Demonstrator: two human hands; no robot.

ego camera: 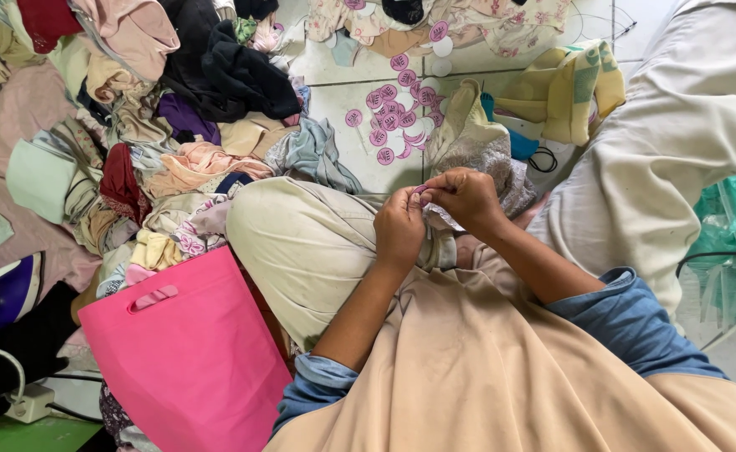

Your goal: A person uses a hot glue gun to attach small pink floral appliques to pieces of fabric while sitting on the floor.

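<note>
My left hand [399,228] and my right hand [466,198] meet above my lap, fingertips pinched together on a small round pink tag [420,189]. Just beyond them lies a grey lacy garment [487,159], draped over my leg and partly under my right hand. My knees in beige trousers [301,243] spread to either side. On the tiled floor [347,88] ahead lies a scatter of several round pink tags [394,117].
A large heap of mixed clothes [150,125] fills the left. A pink fabric bag [188,356] leans by my left knee. A clothes iron [4,293] and power strip [29,402] sit at lower left. Yellow cloth [569,88] and green plastic [732,226] lie right.
</note>
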